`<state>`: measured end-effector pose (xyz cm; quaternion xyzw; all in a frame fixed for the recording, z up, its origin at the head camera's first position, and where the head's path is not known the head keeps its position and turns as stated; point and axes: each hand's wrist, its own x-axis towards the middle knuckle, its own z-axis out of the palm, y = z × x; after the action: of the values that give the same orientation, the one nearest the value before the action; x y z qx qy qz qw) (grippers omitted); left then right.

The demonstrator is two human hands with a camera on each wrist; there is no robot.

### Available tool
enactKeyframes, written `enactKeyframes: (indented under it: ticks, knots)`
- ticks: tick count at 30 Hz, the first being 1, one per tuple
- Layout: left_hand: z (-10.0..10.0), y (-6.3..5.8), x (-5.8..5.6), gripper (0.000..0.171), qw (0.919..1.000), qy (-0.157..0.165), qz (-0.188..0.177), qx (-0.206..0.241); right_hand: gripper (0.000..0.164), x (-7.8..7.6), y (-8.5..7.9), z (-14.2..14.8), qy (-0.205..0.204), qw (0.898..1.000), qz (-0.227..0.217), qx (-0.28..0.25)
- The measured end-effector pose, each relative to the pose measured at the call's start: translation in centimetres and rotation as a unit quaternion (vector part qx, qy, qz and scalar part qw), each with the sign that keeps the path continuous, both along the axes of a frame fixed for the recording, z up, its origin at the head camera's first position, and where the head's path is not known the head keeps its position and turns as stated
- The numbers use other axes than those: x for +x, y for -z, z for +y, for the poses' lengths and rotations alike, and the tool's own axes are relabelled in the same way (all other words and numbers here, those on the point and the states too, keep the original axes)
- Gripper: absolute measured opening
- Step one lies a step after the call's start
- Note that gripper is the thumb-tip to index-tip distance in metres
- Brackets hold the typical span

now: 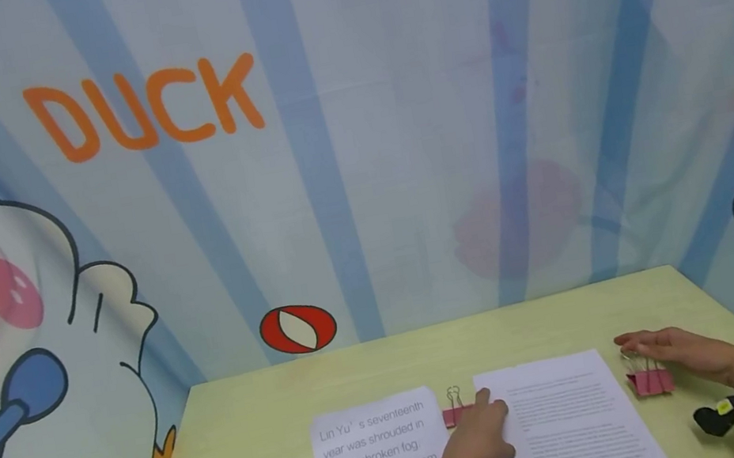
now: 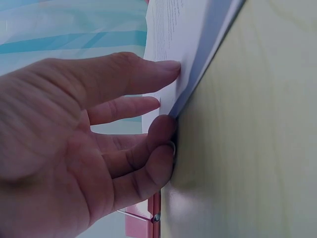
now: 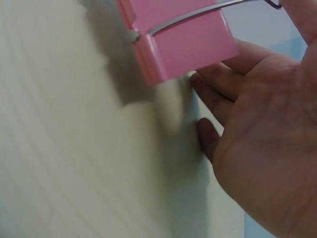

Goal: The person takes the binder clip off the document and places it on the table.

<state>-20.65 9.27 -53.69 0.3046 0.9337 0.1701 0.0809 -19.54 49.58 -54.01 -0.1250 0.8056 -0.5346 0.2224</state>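
My left hand (image 1: 476, 440) lies at the left edge of a printed sheet (image 1: 568, 405). In the left wrist view, the thumb rests on the face of the paper (image 2: 166, 84), and the lower fingertips touch its edge close to the table. My right hand (image 1: 692, 352) holds a pink binder clip (image 1: 651, 382) around its upright wire handles. The right wrist view shows the clip's pink body (image 3: 193, 42), with fingers behind it. Another pink binder clip (image 1: 456, 417) stands just beyond my left hand, partly covered by it.
A large-print page (image 1: 373, 452) lies left of my left hand. Beside my right wrist is a black object with a yellow-green patch (image 1: 719, 416). The pale yellow table (image 1: 249, 440) meets a striped cloth backdrop (image 1: 388, 177) at its far edge.
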Motion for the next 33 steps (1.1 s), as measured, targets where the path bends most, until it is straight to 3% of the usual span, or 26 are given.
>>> enactKeyframes:
  ticks: [5, 33]
  knots:
    - [-0.1, -0.1, 0.0, 0.045, 1.0, -0.003, -0.003, 0.002, 0.044, -0.1, 0.4, 0.2, -0.005, 0.999, -0.004, -0.038]
    - [0.0, -0.3, 0.3, 0.045, 1.0, -0.005, -0.006, -0.005, 0.055, -0.1, 1.1, -1.4, 0.061, 0.996, 0.014, 0.061]
